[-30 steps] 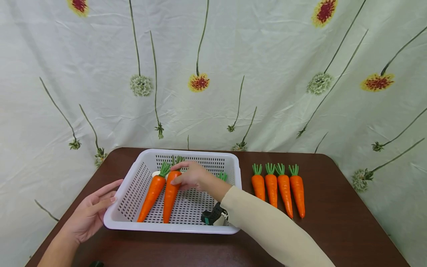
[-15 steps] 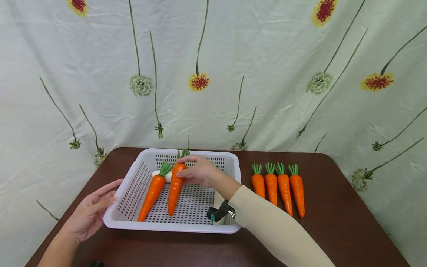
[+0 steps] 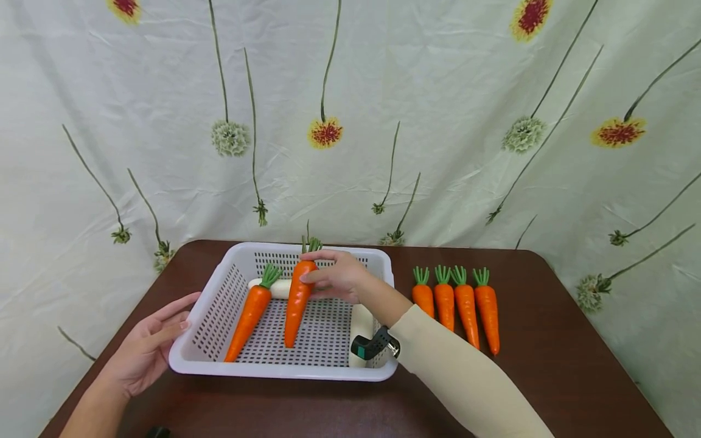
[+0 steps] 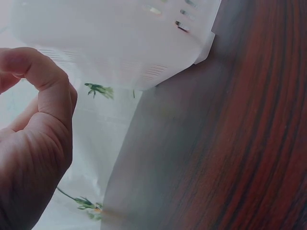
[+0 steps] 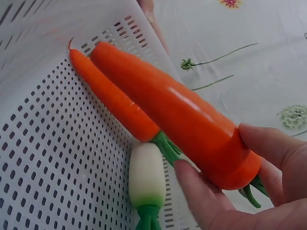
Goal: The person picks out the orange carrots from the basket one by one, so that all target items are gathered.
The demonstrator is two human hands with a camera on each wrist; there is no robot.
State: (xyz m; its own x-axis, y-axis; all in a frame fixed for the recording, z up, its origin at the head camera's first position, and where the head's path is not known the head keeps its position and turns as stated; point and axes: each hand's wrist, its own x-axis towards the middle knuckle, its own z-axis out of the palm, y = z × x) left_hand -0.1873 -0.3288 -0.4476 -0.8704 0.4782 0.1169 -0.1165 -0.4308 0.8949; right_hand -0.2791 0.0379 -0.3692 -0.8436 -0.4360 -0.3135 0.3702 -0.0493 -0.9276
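Observation:
My right hand (image 3: pixel 339 277) pinches an orange carrot (image 3: pixel 297 307) near its green top and holds it tilted above the white perforated basket (image 3: pixel 263 369). In the right wrist view, the thumb and fingers grip the thick end of this carrot, its tip pointing away. Another carrot (image 3: pixel 249 322) leans inside the basket's left part. A white radish (image 3: pixel 280 289) lies crosswise at the back, partly hidden by the held carrot. A second white radish (image 3: pixel 357 353) lies along the right side, partly behind my wrist. My left hand (image 3: pixel 148 350) holds the basket's left rim, thumb at its edge.
Several carrots (image 3: pixel 465 310) lie in a row on the dark brown table (image 3: pixel 553 365), right of the basket. A flowered cloth (image 3: pixel 438 152) hangs behind the table. A small black object (image 3: pixel 159 432) shows at the bottom edge.
My right hand has lifted the carrot up and moved it rightward, away from the carrot left in the basket. More of the back radish shows. My left hand has stayed at the rim.

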